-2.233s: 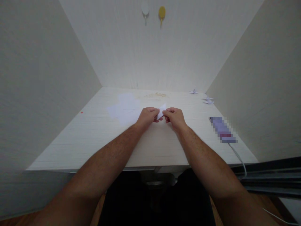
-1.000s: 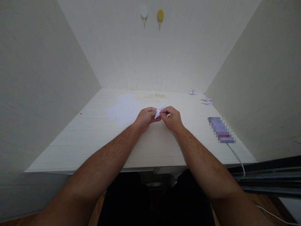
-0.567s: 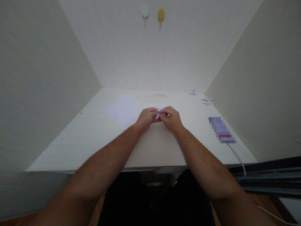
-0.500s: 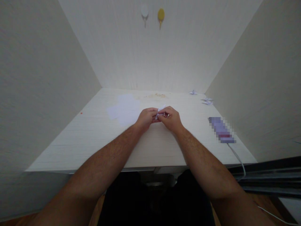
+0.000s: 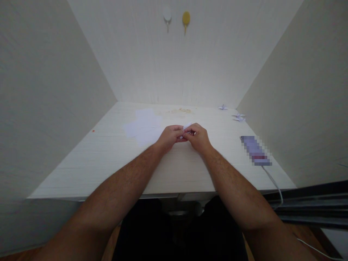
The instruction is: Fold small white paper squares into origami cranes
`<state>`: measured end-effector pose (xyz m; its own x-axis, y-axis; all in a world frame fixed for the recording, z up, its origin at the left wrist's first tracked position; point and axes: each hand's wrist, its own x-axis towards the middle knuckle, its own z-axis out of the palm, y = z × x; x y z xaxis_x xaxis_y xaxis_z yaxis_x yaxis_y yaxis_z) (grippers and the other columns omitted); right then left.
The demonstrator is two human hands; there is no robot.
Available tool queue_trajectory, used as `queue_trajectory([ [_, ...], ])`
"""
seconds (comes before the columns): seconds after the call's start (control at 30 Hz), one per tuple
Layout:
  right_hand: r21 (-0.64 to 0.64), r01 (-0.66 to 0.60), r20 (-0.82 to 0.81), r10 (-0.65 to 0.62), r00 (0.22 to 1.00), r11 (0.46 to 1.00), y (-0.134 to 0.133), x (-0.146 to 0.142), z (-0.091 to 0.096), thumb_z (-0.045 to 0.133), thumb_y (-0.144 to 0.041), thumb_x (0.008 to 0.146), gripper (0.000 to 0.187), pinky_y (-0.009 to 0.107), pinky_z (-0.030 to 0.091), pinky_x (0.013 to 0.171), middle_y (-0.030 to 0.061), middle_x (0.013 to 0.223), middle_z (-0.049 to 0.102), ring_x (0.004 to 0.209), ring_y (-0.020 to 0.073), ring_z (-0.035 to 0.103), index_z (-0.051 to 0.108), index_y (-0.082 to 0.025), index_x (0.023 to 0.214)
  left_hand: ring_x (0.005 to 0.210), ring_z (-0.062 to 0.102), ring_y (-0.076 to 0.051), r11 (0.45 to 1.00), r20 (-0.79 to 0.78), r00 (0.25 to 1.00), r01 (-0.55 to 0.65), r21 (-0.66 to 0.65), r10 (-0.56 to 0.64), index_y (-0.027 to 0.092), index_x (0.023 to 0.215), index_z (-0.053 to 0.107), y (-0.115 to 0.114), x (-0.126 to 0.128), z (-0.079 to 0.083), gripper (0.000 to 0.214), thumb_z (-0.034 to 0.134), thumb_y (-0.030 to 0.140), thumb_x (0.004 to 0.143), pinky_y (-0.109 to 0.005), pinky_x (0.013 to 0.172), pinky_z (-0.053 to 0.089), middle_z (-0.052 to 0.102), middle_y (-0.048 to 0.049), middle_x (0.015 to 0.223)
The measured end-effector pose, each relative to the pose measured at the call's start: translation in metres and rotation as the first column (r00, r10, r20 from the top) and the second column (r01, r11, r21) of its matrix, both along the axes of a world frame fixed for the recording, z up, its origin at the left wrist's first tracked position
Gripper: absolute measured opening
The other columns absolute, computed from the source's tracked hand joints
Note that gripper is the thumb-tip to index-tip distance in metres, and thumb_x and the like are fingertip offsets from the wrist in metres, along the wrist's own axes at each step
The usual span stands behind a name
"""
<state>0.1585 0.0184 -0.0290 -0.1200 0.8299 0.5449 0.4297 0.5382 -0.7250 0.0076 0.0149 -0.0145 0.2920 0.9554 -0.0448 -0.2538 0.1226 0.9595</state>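
Observation:
A small folded piece of white paper (image 5: 187,125) is pinched between my two hands above the middle of the desk. My left hand (image 5: 171,137) grips it from the left, thumb against the fold. From the right, my right hand (image 5: 198,136) has its thumb and index finger closed on the same paper. Most of the paper is hidden behind my fingers, so its exact shape cannot be made out. Flat white paper sheets (image 5: 144,127) lie overlapping on the desk, left of my left hand.
Folded paper cranes (image 5: 239,117) sit near the right wall, with another paper crane (image 5: 223,107) farther back. A blurred-out flat device (image 5: 255,150) lies at the right with a white cable (image 5: 273,180) running off the desk (image 5: 179,174). White and yellow hooks (image 5: 186,17) are on the back wall.
My left thumb has moved onto the paper, close to my right fingertips, and the paper has tilted slightly. Both arms stay nearly in place.

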Motion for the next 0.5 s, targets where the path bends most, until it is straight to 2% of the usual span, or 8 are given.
queue_trajectory([
  [0.23, 0.031, -0.017, -0.049, 0.018, 0.999, 0.999, 0.0019, 0.0006, -0.0029, 0.073, -0.02, 0.073, 0.004, 0.027, 0.046, 0.063, 0.0002, 0.075, 0.06, 0.064, 0.0121, 0.054, 0.07, -0.02, 0.074, 0.077, 0.066, -0.015, 1.0, -0.011, 1.0, 0.012, 0.001, -0.012, 0.011, 0.08, 0.069, -0.0009, 0.0005, 0.0008, 0.016, 0.07, 0.021, 0.068, -0.036, 0.083, 0.058, 0.07, -0.0072, 0.083],
  [0.5, 0.004, 0.059, 0.008, -0.059, 0.998, 0.998, -0.0005, -0.0009, 0.001, 0.066, -0.02, 0.073, 0.003, 0.027, 0.045, 0.064, -0.0001, 0.073, 0.059, 0.065, 0.0126, 0.053, 0.067, -0.02, 0.071, 0.078, 0.066, -0.014, 0.998, -0.012, 0.999, 0.043, 0.05, -0.043, 0.012, 0.085, 0.07, 0.0028, -0.0001, -0.0073, 0.018, 0.07, 0.026, 0.073, -0.038, 0.087, 0.057, 0.071, -0.0053, 0.084],
])
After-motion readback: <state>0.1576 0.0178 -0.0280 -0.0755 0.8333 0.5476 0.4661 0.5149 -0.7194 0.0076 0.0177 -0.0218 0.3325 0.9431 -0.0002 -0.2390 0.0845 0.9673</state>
